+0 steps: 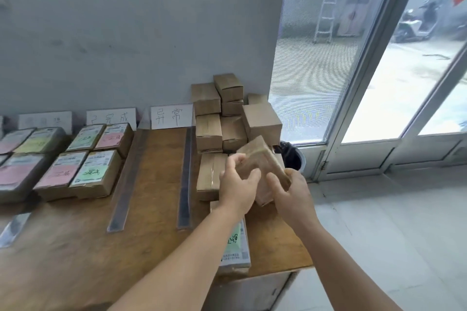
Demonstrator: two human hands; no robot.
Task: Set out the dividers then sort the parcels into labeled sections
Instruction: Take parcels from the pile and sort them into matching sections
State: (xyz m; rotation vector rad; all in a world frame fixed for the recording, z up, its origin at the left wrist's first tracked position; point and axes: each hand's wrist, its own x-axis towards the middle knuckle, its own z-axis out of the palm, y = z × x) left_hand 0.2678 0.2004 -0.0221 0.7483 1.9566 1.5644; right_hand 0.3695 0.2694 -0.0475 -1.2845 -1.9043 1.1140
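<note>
My left hand and my right hand together hold a brown cardboard parcel, tilted, above the right end of the wooden table. A stack of plain brown parcels stands against the wall just behind it. A parcel with a green label lies flat under my left forearm. Two clear strip dividers lie on the table, front to back. Labelled parcels fill the sections to the left. White section signs lean against the wall.
A third divider shows at the left edge. A black-lined bin stands on the floor beside the table's right end. Glass doors open to a yard on the right. The section between the two dividers holds no parcels.
</note>
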